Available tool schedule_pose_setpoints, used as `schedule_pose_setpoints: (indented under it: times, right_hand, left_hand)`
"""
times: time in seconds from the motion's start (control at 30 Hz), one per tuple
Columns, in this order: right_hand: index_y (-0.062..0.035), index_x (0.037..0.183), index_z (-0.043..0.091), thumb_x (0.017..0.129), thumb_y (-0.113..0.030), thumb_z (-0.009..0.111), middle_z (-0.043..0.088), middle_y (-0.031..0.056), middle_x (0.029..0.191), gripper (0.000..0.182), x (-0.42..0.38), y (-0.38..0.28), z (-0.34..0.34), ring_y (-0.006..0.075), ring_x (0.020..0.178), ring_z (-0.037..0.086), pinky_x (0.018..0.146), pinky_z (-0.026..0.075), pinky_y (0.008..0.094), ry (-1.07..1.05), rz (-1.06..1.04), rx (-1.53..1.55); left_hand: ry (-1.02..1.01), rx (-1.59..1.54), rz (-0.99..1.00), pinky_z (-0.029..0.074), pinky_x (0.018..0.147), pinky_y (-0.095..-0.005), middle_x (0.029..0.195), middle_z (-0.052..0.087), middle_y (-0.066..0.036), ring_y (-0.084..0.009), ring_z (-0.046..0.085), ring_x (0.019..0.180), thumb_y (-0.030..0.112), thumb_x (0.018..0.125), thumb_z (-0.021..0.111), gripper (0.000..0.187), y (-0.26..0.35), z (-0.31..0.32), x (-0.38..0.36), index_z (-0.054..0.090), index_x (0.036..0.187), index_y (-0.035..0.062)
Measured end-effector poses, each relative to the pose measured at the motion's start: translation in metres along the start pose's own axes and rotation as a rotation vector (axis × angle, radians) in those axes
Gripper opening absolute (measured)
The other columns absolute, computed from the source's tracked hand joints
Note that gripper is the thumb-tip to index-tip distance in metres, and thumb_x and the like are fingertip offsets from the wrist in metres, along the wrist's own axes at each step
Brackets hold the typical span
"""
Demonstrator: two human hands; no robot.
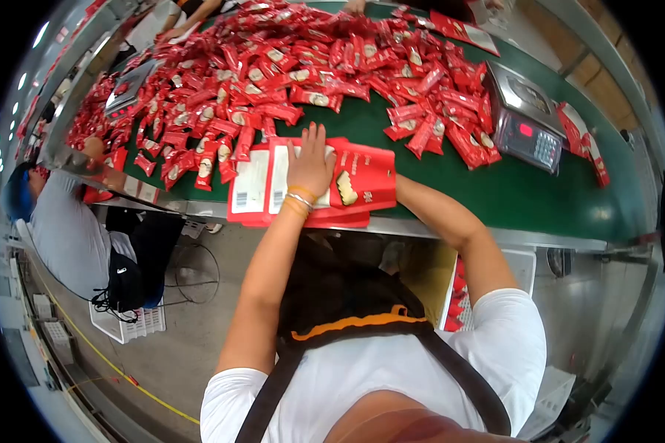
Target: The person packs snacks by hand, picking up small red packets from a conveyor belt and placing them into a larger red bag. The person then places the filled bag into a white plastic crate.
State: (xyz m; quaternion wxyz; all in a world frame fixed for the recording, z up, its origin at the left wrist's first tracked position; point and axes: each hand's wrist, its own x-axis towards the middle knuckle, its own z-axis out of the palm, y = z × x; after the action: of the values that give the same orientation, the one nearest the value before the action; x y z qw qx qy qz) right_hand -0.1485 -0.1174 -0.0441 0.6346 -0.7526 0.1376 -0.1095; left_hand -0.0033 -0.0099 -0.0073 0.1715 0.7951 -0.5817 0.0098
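Note:
Flat red and white pouches lie in a stack at the near edge of the green table. My left hand rests flat on top of them, fingers stretched forward, with bands around its wrist. At the right end of the stack my forearm reaches beneath the top pouch, and that pouch hides my right hand. Just beyond the stack is a large heap of small red wrapped packets.
A digital scale stands to the right, with more red pouches beside it. Another scale is at the left. A seated person is at the left; other people's hands reach in at the far side. White crates stand below the table.

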Motion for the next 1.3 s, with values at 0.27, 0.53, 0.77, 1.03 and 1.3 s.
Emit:
schedule_pose_setpoints:
  times: [0.27, 0.53, 0.77, 1.03, 1.3]
  right_hand:
    - [-0.0049, 0.101, 0.070, 0.086, -0.025, 0.067, 0.071, 0.0121, 0.097, 0.025, -0.079, -0.029, -0.052, 0.0246, 0.090, 0.066, 0.082, 0.053, 0.0357, 0.592, 0.113, -0.328]
    - [-0.0173, 0.148, 0.034, 0.077, -0.031, 0.068, 0.044, 0.0178, 0.144, 0.080, -0.045, -0.025, -0.107, 0.0381, 0.128, 0.044, 0.102, 0.041, 0.0515, 0.923, 0.565, -1.128]
    - [-0.0155, 0.146, 0.040, 0.076, -0.013, 0.063, 0.042, 0.0184, 0.146, 0.074, -0.156, -0.008, -0.126, 0.0357, 0.136, 0.038, 0.112, 0.033, 0.0441, 0.483, 0.199, -1.022]
    - [-0.0174, 0.135, 0.056, 0.087, -0.023, 0.067, 0.061, 0.0165, 0.125, 0.049, -0.174, -0.043, -0.089, 0.0364, 0.111, 0.060, 0.094, 0.049, 0.0420, 0.984, 0.038, -0.959]
    - [-0.0255, 0.147, 0.037, 0.086, -0.023, 0.062, 0.063, 0.0203, 0.106, 0.065, -0.144, -0.026, -0.098, 0.0408, 0.099, 0.062, 0.087, 0.050, 0.0481, 0.837, 0.502, -1.104]
  left_hand:
    - [-0.023, 0.002, -0.033, 0.010, 0.118, -0.0535, 0.158, 0.026, -0.015, -0.0312, 0.022, 0.147, 0.039, 0.099, 0.036, 0.064, 0.000, 0.006, 0.000, 0.027, 0.151, 0.0037]
    - [-0.043, 0.046, -0.001, 0.010, 0.119, -0.0523, 0.159, 0.025, -0.014, -0.0306, 0.022, 0.147, 0.039, 0.098, 0.036, 0.062, -0.001, 0.005, 0.003, 0.031, 0.150, 0.0061]
    - [-0.084, 0.039, -0.037, 0.010, 0.119, -0.0501, 0.160, 0.022, -0.013, -0.0299, 0.021, 0.147, 0.040, 0.098, 0.033, 0.063, -0.001, 0.005, 0.006, 0.030, 0.151, 0.0061]
    - [-0.109, -0.061, -0.072, 0.009, 0.120, -0.0490, 0.160, 0.022, -0.013, -0.0298, 0.020, 0.148, 0.041, 0.099, 0.031, 0.063, -0.003, 0.001, 0.010, 0.029, 0.151, 0.0054]
    - [-0.117, -0.128, -0.086, 0.009, 0.120, -0.0491, 0.160, 0.021, -0.014, -0.0298, 0.019, 0.148, 0.042, 0.099, 0.030, 0.064, -0.004, 0.003, 0.008, 0.029, 0.151, 0.0051]
